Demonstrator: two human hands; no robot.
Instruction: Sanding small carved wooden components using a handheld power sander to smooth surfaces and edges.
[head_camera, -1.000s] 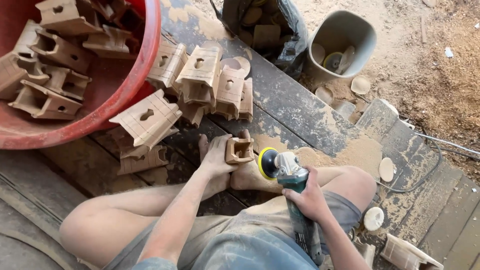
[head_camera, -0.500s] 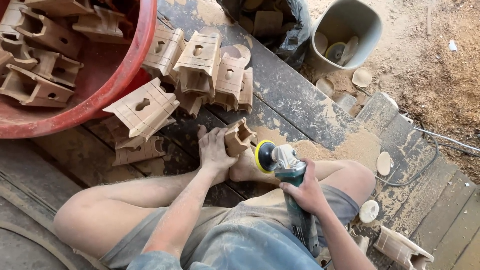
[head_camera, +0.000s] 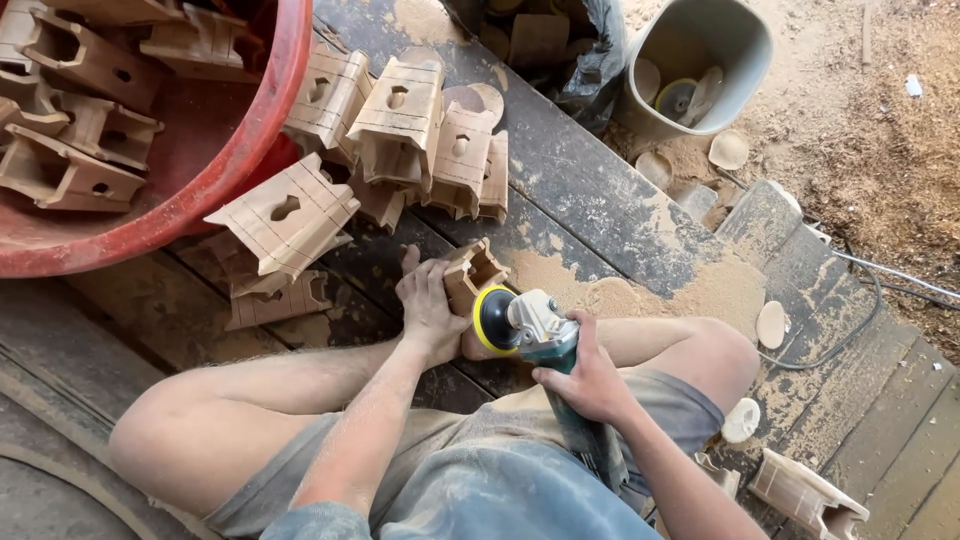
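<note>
My left hand (head_camera: 428, 305) grips a small carved wooden piece (head_camera: 472, 274) and holds it down on the dark plank floor (head_camera: 590, 200). My right hand (head_camera: 590, 380) is wrapped around the body of a green angle grinder (head_camera: 545, 340). Its yellow-rimmed sanding disc (head_camera: 487, 320) presses against the near side of the wooden piece. I sit on the floor with my legs folded, the work just in front of my knees.
A pile of similar wooden house-shaped pieces (head_camera: 400, 140) lies beyond my hands. A big red tub (head_camera: 235, 170) at upper left holds more. A grey bucket (head_camera: 700, 60) with sanding discs stands at upper right. Sawdust (head_camera: 700, 290), loose discs and a cable (head_camera: 850, 330) lie to the right.
The wooden piece has been turned in my left hand, and the sanding disc has come in against it. The view has shifted slightly.
</note>
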